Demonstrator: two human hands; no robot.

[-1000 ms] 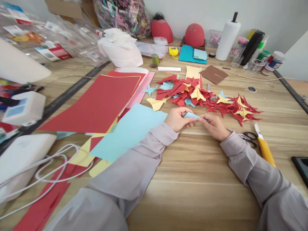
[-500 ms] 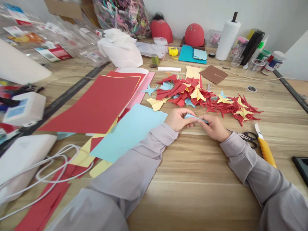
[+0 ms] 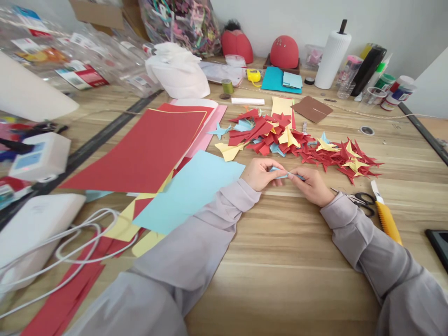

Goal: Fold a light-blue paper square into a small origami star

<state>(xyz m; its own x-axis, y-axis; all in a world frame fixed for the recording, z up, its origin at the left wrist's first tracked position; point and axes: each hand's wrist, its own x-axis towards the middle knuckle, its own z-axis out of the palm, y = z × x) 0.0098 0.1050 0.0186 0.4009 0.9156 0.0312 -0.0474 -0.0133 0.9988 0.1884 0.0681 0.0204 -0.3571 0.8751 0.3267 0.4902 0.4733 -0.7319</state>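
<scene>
A small folded piece of blue paper (image 3: 279,173) is stretched between my two hands above the wooden table. My left hand (image 3: 259,174) pinches its left part between thumb and fingers. With thumb and forefinger closed, my right hand (image 3: 312,185) grips the other end; much of the paper is hidden by the fingers. Just beyond my hands lies a pile of folded paper stars (image 3: 273,133), mostly red, some yellow and blue. A blue sheet (image 3: 191,191) lies by my left forearm, partly over yellow and red paper.
Red sheets (image 3: 140,149) are stacked at the left, near a white cable (image 3: 94,219). Scissors (image 3: 364,200) and a yellow-handled cutter (image 3: 387,217) lie right of my right hand. Bottles and jars (image 3: 399,91) stand at the back right.
My fingers have shifted slightly on the blue paper, showing a little more of its left part. The whole view has moved a touch; nothing else differs.
</scene>
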